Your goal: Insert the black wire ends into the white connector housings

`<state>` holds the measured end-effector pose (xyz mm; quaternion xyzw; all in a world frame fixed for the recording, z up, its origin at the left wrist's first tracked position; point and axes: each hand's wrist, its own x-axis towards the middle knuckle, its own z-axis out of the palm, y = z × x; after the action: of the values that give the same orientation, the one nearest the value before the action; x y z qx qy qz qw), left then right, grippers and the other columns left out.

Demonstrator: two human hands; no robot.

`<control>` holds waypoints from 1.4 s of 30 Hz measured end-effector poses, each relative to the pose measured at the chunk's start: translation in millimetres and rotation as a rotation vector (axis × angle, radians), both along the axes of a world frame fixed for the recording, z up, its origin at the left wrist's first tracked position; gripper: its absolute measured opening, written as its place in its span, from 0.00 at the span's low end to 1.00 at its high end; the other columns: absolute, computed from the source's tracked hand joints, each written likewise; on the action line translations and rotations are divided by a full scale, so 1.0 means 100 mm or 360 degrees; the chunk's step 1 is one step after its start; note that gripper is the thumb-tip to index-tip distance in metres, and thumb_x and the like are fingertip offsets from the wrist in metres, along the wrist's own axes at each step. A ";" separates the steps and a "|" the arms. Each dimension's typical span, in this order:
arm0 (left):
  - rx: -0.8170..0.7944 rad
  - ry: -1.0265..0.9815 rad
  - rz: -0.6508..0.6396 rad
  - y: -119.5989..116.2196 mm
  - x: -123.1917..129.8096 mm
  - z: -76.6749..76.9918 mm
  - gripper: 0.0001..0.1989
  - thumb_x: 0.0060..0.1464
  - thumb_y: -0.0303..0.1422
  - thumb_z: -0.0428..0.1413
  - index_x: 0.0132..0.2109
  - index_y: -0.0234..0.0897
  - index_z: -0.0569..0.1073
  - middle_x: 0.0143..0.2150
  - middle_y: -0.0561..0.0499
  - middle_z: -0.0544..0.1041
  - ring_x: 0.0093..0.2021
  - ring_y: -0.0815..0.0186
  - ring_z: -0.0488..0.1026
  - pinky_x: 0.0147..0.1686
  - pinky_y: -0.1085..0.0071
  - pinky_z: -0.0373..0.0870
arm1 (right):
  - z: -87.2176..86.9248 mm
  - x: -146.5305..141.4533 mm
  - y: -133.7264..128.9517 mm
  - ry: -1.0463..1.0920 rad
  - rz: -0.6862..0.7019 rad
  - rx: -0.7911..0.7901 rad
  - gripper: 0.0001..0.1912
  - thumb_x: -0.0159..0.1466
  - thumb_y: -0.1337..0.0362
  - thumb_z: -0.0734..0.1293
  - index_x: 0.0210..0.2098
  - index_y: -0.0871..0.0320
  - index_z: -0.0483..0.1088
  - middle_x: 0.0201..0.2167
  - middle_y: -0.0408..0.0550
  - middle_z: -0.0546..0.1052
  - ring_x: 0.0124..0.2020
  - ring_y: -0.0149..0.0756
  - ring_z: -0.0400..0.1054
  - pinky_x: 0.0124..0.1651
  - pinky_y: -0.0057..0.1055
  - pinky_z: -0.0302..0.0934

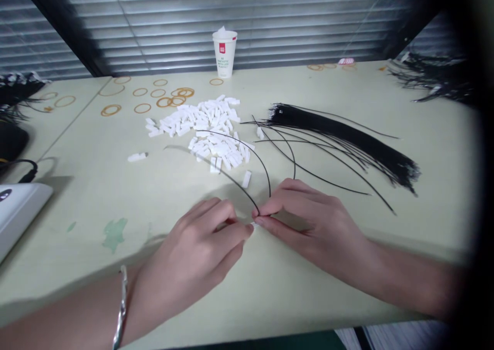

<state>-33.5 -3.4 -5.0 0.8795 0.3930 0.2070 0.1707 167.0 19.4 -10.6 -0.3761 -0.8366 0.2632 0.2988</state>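
In the head view, the left hand pinches a white piece at six o'clock, the right hand a black strand beside it, which could pull loose if its far end snags the white pile toward eleven.

The place looks like an assembly workshop in an office-like room: bundled black wires and heaped small white pieces share a desk before slatted blinds.
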 end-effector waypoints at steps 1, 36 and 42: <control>-0.0002 -0.0002 -0.0003 0.00 0.00 0.00 0.07 0.57 0.23 0.50 0.37 0.35 0.71 0.31 0.52 0.66 0.34 0.68 0.63 0.34 0.69 0.63 | 0.00 0.00 0.00 0.0003 -0.0006 0.0009 0.04 0.63 0.69 0.62 0.32 0.55 0.65 0.25 0.40 0.70 0.30 0.31 0.62 0.39 0.32 0.58; -0.0002 -0.0099 -0.0028 0.02 -0.01 -0.04 0.08 0.57 0.23 0.49 0.39 0.36 0.72 0.32 0.50 0.67 0.35 0.68 0.66 0.35 0.70 0.65 | 0.15 0.21 0.15 0.0662 -0.0263 0.0248 0.10 0.57 0.78 0.59 0.26 0.58 0.64 0.27 0.44 0.67 0.29 0.30 0.61 0.31 0.30 0.55; 0.0002 -0.0413 0.0010 0.02 -0.01 -0.06 0.09 0.56 0.22 0.50 0.41 0.34 0.72 0.36 0.49 0.70 0.33 0.72 0.69 0.32 0.76 0.68 | 0.06 0.11 -0.02 -0.0357 0.0060 -0.0137 0.06 0.62 0.71 0.56 0.33 0.58 0.64 0.27 0.44 0.68 0.27 0.32 0.61 0.29 0.31 0.54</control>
<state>-34.3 -1.5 -10.7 0.8442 0.3703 0.3199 0.2188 177.6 17.1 -4.4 -0.3998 -0.8597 0.2606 0.1819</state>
